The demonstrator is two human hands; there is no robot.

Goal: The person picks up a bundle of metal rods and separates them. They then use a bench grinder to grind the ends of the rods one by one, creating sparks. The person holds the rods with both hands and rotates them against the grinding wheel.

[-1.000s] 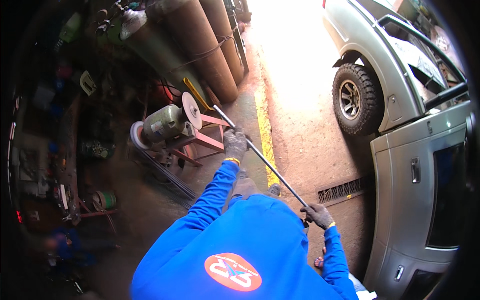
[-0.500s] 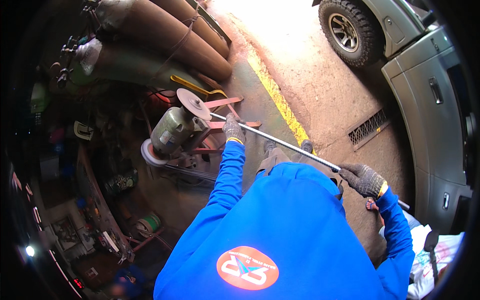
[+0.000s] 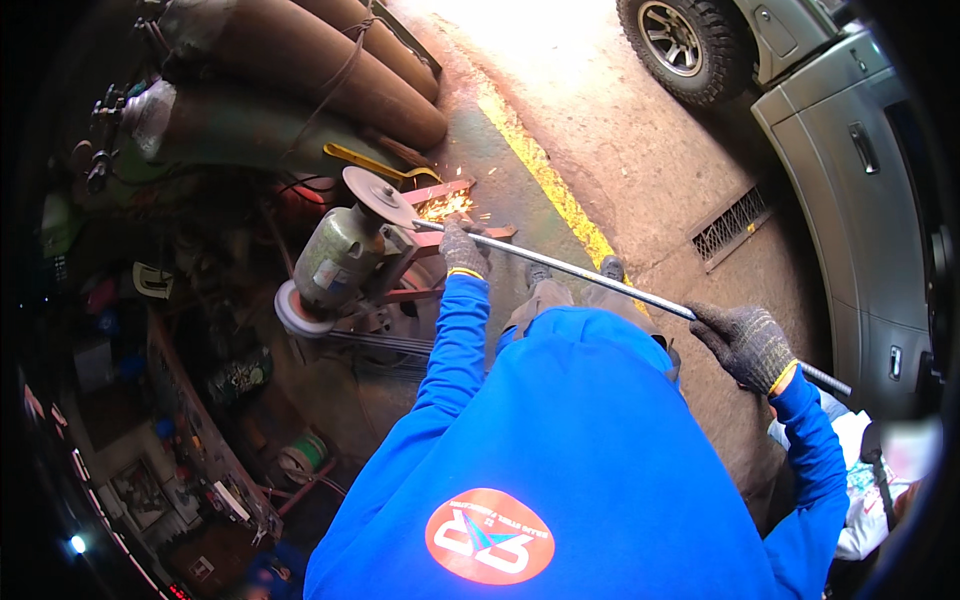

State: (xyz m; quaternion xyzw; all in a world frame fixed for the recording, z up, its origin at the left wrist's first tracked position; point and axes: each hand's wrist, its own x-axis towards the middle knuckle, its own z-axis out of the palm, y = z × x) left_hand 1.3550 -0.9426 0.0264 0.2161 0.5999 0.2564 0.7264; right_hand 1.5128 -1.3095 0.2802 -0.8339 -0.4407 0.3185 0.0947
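A long threaded metal rod (image 3: 590, 272) slants across in front of me. My left hand (image 3: 463, 248), in a grey knit glove with a yellow cuff, is closed round it near its far left end. Farther back along the rod, my right hand (image 3: 745, 345), gloved alike, grips it, and the tail sticks out past the wrist. The rod's left tip meets the edge of a grinding wheel (image 3: 380, 197) on a bench grinder (image 3: 340, 260). Orange sparks (image 3: 445, 207) spray off beneath the contact. A second wheel (image 3: 302, 310) sits at the grinder's near end.
The grinder stands on a red metal frame (image 3: 412, 295). Large gas cylinders (image 3: 330, 70) lie tied at the upper left, near a yellow bar (image 3: 375, 162). A grey vehicle (image 3: 850, 190) is on the right, beside a floor grate (image 3: 730, 228). White bags (image 3: 862, 490) lie at lower right.
The rod's tip has come against the wheel's edge and sparks now fly. My right hand has shifted slightly right, with more rod showing behind it. The whole view has shifted a little.
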